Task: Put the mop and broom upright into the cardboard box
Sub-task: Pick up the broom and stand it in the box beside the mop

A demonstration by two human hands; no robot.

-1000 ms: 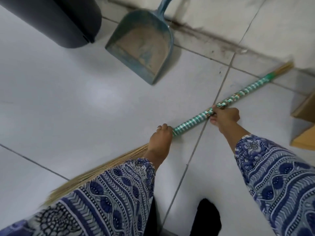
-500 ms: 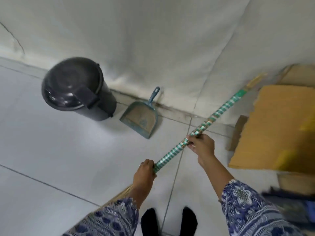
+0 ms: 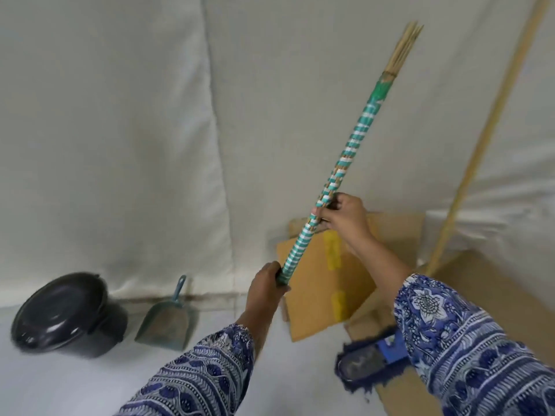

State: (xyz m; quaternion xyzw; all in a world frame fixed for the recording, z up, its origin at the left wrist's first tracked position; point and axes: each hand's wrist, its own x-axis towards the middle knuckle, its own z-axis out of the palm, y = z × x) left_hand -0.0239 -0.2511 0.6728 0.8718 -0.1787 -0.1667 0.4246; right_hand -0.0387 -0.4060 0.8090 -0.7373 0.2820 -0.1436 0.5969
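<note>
Broom (image 3: 348, 163) handling is the step in hand: the fingers (image 3: 338, 202) of the right hand (image 3: 345, 219) curl tight around the green-and-white wrapped handle, at about its middle, and the left hand (image 3: 267, 285) wraps the same handle lower down, fist closed around it. The handle tilts up and to the right, its bare stick end high against the white wall; the bristle end is hidden below the left sleeve.

Taking the cardboard box (image 3: 324, 283) as the landmark: both hands hold the broom just in front of and above its left side, with its flaps standing open. The mop (image 3: 372, 358) has its blue head at the box's near lower edge, behind the right sleeve, and its pale pole rises from the box's right side to lean on the wall; whether the head sits inside the box I cannot tell. A dustpan (image 3: 166, 324) and a dark lidded bin (image 3: 66, 313) stand well to the left of the box, along the wall.

To do this well, I judge the broom should swing nearer vertical over the opening, the lower hand steering the bristles past the flaps. Lower it slowly, then rest the handle in a corner or against the wall so it stays upright beside the mop pole.
</note>
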